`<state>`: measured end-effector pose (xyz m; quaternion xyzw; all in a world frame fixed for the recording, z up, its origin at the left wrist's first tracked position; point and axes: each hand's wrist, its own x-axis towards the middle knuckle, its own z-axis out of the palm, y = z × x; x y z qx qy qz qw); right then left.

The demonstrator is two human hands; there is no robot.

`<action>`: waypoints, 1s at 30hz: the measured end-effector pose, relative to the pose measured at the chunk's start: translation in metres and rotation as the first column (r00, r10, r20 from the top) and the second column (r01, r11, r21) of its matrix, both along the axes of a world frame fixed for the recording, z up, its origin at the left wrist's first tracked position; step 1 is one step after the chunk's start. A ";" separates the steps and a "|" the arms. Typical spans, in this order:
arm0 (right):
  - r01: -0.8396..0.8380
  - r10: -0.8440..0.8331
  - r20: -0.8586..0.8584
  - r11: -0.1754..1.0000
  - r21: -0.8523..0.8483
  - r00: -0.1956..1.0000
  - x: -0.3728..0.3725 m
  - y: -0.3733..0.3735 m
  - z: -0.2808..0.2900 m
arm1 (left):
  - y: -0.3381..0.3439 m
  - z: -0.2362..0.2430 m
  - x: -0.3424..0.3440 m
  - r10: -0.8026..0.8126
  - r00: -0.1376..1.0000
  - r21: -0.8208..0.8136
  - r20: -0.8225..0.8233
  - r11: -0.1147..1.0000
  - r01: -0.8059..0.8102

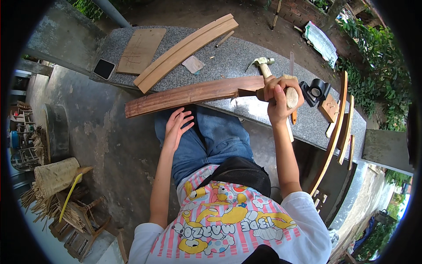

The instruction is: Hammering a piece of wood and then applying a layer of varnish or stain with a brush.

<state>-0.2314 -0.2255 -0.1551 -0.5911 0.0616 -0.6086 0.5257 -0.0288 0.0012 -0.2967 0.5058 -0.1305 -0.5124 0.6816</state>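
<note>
My right hand (279, 99) is closed around the wooden handle of a chisel (249, 93). The chisel's dark blade points left and meets the right part of a curved reddish-brown board (189, 95). That board lies along the near edge of the stone-topped table (228, 61), its left end jutting past the edge above my lap. Just below the board, my left hand (176, 127) is open and holds nothing, fingers spread near its lower side. A hammer (263, 62) lies behind my right hand, which partly hides its handle.
Beyond the board rest a grooved curved wood piece (187, 50), a flat panel (140, 50), a phone (104, 69) and a cloth (193, 64). A black tape dispenser (316, 91) and long curved strips (337, 127) lie at right. A bundle of sticks (57, 180) stands lower left.
</note>
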 end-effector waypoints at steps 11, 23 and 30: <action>0.018 -0.017 -0.023 1.000 0.017 1.000 -0.002 0.004 0.000 | 0.009 0.000 -0.010 -0.034 0.999 0.033 -0.002 0.999 0.034; 0.020 -0.020 -0.009 1.000 -0.021 1.000 -0.001 0.002 -0.003 | 0.010 -0.005 -0.011 -0.013 0.999 0.025 -0.044 1.000 0.014; 0.043 -0.044 -0.039 0.999 -0.009 0.998 -0.002 0.003 -0.002 | 0.014 -0.008 -0.009 -0.010 0.999 0.031 -0.042 0.999 0.011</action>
